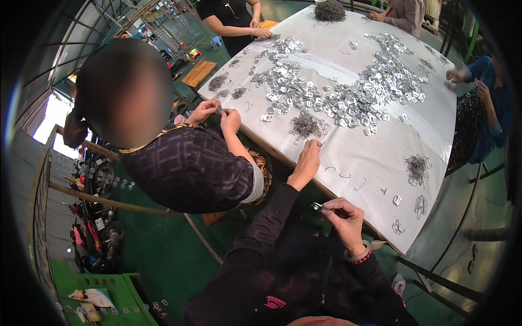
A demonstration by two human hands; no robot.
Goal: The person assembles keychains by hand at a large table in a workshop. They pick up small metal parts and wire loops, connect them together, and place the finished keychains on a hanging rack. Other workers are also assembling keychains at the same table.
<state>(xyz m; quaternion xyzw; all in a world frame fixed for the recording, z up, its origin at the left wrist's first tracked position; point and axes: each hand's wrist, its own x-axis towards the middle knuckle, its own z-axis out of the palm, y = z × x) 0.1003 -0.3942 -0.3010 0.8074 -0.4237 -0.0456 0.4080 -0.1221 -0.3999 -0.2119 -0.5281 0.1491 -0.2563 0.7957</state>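
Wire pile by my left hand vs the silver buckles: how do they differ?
The wire pile is dark; the buckles are bright. The wire pile is one small tangled clump; the buckles spread far wider. Both lie on the pale tabletop.

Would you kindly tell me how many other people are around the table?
4: one in a patterned top, near left; one in black, far left; one in a light top, far right; one in blue, right. Others may be hidden.
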